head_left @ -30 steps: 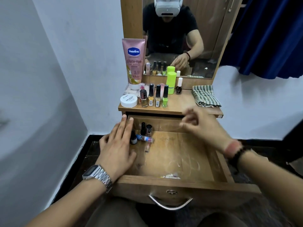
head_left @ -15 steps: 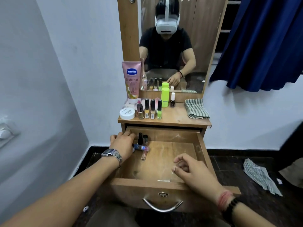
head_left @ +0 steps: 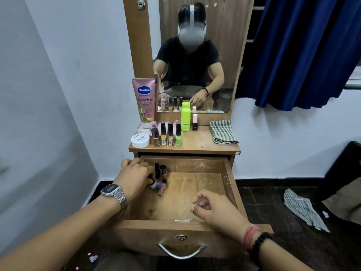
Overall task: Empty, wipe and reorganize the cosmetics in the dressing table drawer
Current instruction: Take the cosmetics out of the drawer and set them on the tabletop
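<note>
The wooden dressing table [head_left: 203, 142] stands against a pale wall, its mirror [head_left: 197, 55] above and its drawer [head_left: 195, 192] pulled wide open below. On the tabletop, at the left, a tall pink tube [head_left: 144, 100] reads "Vaseline" and "Gluta-Hya"; the small print lower down is too fine to read. A folded striped cloth [head_left: 223, 132] lies at the right end. A lime green bottle [head_left: 185, 119] stands near the mirror, a small dark bottle with a white cap [head_left: 194, 122] just beside it. A round white tub [head_left: 140, 141] marked "NAIL POLISH" sits at the front left, next to a row of four nail polish bottles [head_left: 167, 134]. Inside the drawer only a small cluster of bottles [head_left: 159, 178] is left, in the back left corner, some upright, some lying flat. The left hand [head_left: 134, 178] curls over that cluster, fingers closed round a small dark bottle. The right hand [head_left: 213, 208] hovers over the front of the drawer, loosely curled and holding nothing.
</note>
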